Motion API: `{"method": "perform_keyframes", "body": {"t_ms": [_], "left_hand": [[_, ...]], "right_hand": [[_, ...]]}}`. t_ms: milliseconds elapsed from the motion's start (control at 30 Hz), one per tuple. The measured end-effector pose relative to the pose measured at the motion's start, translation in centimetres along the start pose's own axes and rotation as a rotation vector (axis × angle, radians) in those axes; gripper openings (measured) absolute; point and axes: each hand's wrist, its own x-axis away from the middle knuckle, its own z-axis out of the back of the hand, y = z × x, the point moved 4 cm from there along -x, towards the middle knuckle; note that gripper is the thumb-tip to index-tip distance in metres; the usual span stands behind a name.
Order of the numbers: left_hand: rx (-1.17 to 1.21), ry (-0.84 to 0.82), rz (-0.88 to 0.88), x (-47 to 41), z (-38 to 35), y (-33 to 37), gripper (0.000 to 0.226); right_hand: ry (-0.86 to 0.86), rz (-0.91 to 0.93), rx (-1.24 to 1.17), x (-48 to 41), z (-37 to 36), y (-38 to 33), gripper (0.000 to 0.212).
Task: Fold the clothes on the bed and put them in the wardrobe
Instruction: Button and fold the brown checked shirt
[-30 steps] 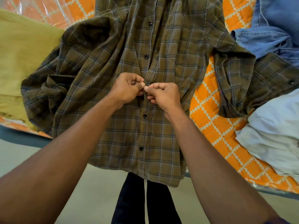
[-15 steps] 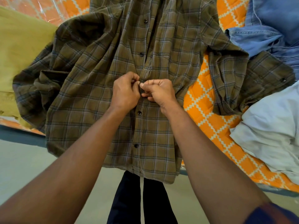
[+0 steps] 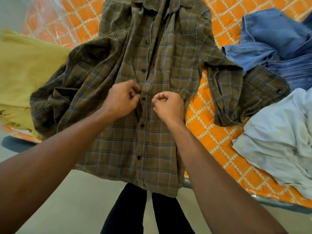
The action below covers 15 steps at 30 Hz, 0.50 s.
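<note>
Buttoning the plaid shirt flat on the bed so it folds square: my left hand pinches its placket; my right hand curls just apart, grip unclear.

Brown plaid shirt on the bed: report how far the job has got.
Done: the brown plaid button-up shirt lies spread, its lower three buttons look fastened. In hand: left hand and right hand sit curled at the placket; upper buttons look open. Left: folding it, plus the mustard-yellow garment, blue denim garment and pale white garment, all unfolded on the orange quilted bed.
</note>
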Motion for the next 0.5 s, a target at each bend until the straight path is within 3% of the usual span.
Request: {"method": "perform_keyframes", "body": {"t_ms": [233, 400, 500], "left_hand": [[0.075, 0.083, 0.033, -5.5, 1.7, 1.6, 0.024], [-0.041, -0.034, -0.084, -8.1, 0.1, 0.7, 0.035], [-0.031, -0.023, -0.084, -8.9, -0.3, 0.1, 0.028]], "right_hand": [[0.048, 0.287, 0.144, -3.3, 1.3, -6.9, 0.010], [0.090, 0.194, 0.467, -5.9, -0.6, -7.2, 0.010], [0.139, 0.114, 0.556, -6.2, -1.1, -5.6, 0.029]]}}
